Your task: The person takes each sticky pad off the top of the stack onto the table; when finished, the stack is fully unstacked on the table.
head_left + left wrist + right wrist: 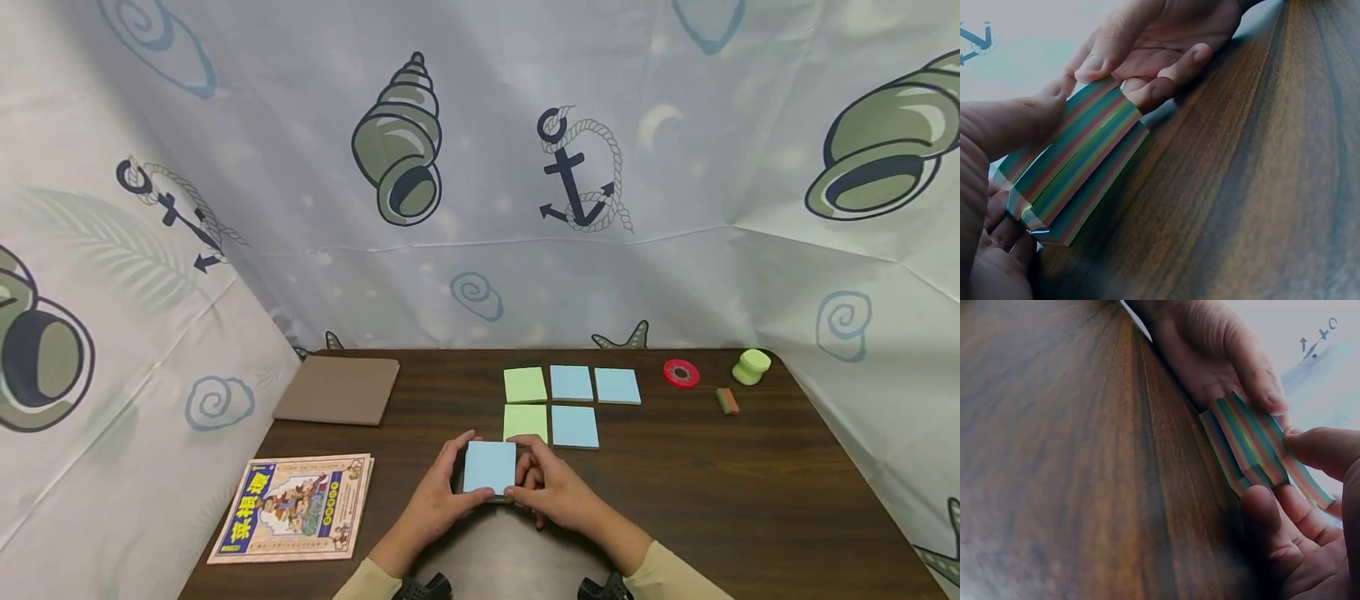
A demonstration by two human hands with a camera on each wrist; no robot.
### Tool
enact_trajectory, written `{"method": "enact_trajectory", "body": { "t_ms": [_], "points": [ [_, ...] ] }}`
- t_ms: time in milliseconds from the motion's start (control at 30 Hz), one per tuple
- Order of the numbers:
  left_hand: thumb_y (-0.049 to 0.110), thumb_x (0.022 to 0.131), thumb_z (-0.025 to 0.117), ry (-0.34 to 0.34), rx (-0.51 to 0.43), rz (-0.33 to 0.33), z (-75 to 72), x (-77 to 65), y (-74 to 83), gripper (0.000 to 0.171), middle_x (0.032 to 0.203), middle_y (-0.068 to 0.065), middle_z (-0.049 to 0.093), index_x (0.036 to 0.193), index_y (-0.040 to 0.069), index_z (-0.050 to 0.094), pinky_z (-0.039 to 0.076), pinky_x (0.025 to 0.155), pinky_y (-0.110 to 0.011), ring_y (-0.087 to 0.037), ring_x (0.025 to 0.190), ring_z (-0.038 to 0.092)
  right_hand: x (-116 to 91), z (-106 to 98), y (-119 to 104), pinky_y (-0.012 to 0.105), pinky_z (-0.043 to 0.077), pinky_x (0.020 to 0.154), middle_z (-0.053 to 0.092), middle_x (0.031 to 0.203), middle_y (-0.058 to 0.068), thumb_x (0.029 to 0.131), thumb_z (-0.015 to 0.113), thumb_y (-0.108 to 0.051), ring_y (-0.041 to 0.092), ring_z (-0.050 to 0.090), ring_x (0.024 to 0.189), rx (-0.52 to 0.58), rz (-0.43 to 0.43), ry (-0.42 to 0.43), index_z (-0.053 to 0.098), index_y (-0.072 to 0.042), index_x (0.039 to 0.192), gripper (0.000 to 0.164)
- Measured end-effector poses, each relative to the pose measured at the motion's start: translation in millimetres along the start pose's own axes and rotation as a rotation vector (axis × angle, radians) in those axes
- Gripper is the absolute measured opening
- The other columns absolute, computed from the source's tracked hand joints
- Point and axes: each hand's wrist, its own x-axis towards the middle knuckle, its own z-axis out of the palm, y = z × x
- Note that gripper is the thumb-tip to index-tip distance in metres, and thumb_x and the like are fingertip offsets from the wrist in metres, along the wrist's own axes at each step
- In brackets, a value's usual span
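Note:
Both hands hold a stack of sticky note pads (pixel 490 468) near the front middle of the table, its top sheet light blue. Stripes of several colours run along the edges of the pads (pixel 1079 156), which splay slightly apart in the wrist views. My left hand (pixel 441 493) grips the left side, thumb at the near corner. On the right side, my right hand (pixel 557 490) pinches it with the thumb at the near corner and other fingers curled beside it. Beyond the hands lie green notes (pixel 525 385) and blue notes (pixel 575 426) in two rows.
A flat brown board (pixel 337 390) lies at the back left, with an illustrated booklet (pixel 292 510) in front of it. A red ring-shaped roll (pixel 681 372), a small orange-and-green block (pixel 727 401) and a pale green spool-shaped object (pixel 751 367) stand at the back right. Patterned curtains (pixel 480 167) surround the table.

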Motion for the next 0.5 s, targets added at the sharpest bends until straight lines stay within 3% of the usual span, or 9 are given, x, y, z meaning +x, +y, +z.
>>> {"method": "enact_trajectory", "body": {
  "t_ms": [100,267,400,500],
  "points": [
    [0.04,0.086,0.094,0.007,0.021,-0.023,0.1,-0.5,0.6,0.097,0.158,0.0,0.054,0.166,0.019,0.043,0.044,0.115,-0.04,-0.021,0.136,0.054,-0.7,-0.1,1.8,0.042,0.056,0.043,0.056,0.111,0.03,0.101,0.079,-0.015,0.013,0.061,0.062,0.043,-0.026,0.001,0.037,-0.018,0.158,0.071],
    [0.044,0.086,0.094,0.004,0.036,-0.014,1.7,0.5,-1.5,0.097,0.16,0.001,0.053,0.166,0.021,0.043,0.043,0.119,-0.043,-0.019,0.141,0.052,-1.6,-1.9,4.0,0.044,0.056,0.043,0.052,0.113,0.031,0.102,0.076,-0.009,0.014,0.061,0.062,0.086,-0.062,0.017,0.029,-0.009,0.162,0.076],
    [0.043,0.085,0.094,0.001,0.028,0.0,2.5,1.1,-3.0,0.095,0.16,0.003,0.053,0.164,0.025,0.044,0.042,0.119,-0.037,-0.016,0.139,0.052,-1.7,-2.6,7.6,0.036,0.053,0.041,0.054,0.106,0.028,0.102,0.076,-0.006,0.008,0.058,0.06,0.09,-0.096,0.032,0.024,-0.003,0.161,0.079],
    [0.039,0.085,0.095,0.006,0.019,0.009,1.3,1.3,-2.7,0.094,0.159,0.004,0.054,0.163,0.027,0.045,0.041,0.118,-0.033,-0.016,0.138,0.052,0.3,-3.1,9.5,0.027,0.051,0.047,0.059,0.105,0.024,0.101,0.076,-0.003,0.004,0.057,0.063,0.06,-0.154,0.055,0.027,-0.002,0.158,0.075]
  ]
}}
